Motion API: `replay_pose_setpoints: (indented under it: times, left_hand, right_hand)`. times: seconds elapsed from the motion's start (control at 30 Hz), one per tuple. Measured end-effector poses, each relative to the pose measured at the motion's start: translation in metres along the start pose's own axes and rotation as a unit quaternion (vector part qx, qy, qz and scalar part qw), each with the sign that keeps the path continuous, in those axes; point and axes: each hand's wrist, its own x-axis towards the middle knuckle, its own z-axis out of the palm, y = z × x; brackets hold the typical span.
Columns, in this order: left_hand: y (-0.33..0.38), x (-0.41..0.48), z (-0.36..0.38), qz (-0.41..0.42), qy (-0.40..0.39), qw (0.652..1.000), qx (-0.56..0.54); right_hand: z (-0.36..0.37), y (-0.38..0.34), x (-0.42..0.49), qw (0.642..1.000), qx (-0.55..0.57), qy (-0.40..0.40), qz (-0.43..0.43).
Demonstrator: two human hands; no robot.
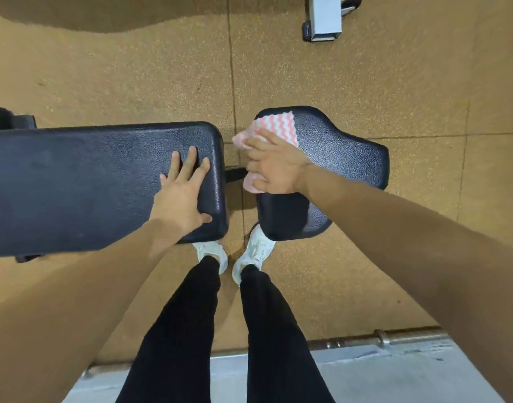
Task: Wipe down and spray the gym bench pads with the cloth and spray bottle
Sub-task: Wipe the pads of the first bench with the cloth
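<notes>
The left grip [181,196] lies flat and open on the back-pad surface [89,184], fingers spread and straight, thumb out toward the near corner, holding nothing; that long black pad runs off the left edge of the view, so its far end is cut off, and a dark piece of frame behind its upper left corner is too shadowed to make out. The right grip [274,167] presses the cloth [278,125] down on the seat-pad surface [342,158] with flattened fingers, opened out and not curled round the fabric, though the fingertips are blurred; the cloth, pink with white zigzag stripes, sits on the left part of the seat pad, most of it hidden under the palm, with bunched folds showing above and below the fingers at the pad's left edge. A narrow gap parts the two pads, and a dark bracket shows in it. Below, black trousers [176,330] and white shoes [210,251] stand on the speckled tan floor [133,82], the toes tucked under the pads' near edges; a metal bar [409,335] crosses the bottom, partly behind the right forearm; a pale boxy object [325,16] at the top is cut off by the frame.
</notes>
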Motion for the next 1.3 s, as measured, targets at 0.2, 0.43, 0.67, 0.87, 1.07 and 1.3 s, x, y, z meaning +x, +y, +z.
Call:
replay_pose_setpoints:
  times: [0.2,0.43,0.67,0.87,1.07,1.3]
  left_hand:
    - [-0.004,0.002,0.001,-0.007,-0.009,0.999,-0.03]
    - [-0.008,0.0,0.008,-0.003,0.019,0.999,-0.043]
    - [-0.001,0.003,0.008,-0.028,0.021,0.999,-0.036]
    - [0.021,0.005,0.011,-0.079,0.046,0.993,-0.077]
    - [0.036,0.008,0.018,-0.12,0.057,0.987,-0.087]
    - [0.045,0.006,0.014,-0.15,0.054,0.985,-0.07]
  right_hand:
    - [-0.012,0.021,0.029,0.998,-0.052,-0.04,0.024]
    - [-0.048,0.048,0.065,0.985,-0.024,-0.125,0.115]
    - [-0.052,0.088,0.064,0.947,0.218,-0.127,0.198]
    - [-0.049,0.114,0.04,0.875,0.421,-0.107,0.213]
    - [-0.019,0.131,-0.013,0.832,0.493,-0.044,0.251]
    - [0.009,0.11,-0.069,0.863,0.412,0.034,0.291]
